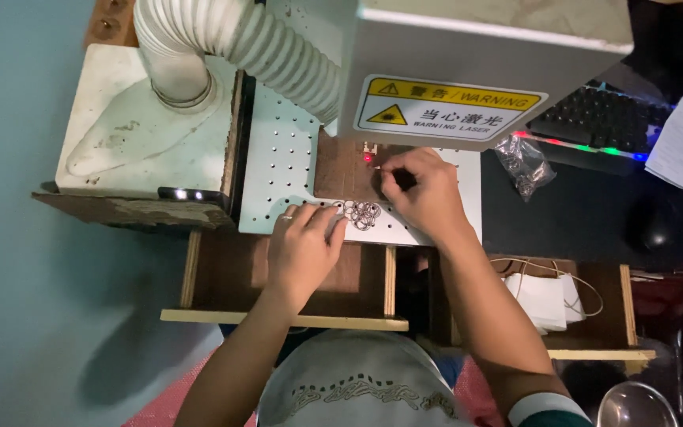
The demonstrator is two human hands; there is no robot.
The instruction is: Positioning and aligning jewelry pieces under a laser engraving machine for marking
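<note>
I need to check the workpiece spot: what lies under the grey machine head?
Under the grey machine head: a brown board, a red light dot, and the right hand pinching something small. The head covers the board's far part.

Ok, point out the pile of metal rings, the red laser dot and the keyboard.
pile of metal rings (362, 213): head view, middle of the heap.
red laser dot (368, 157): head view, its glow.
keyboard (602, 119): head view, the keys.
</note>
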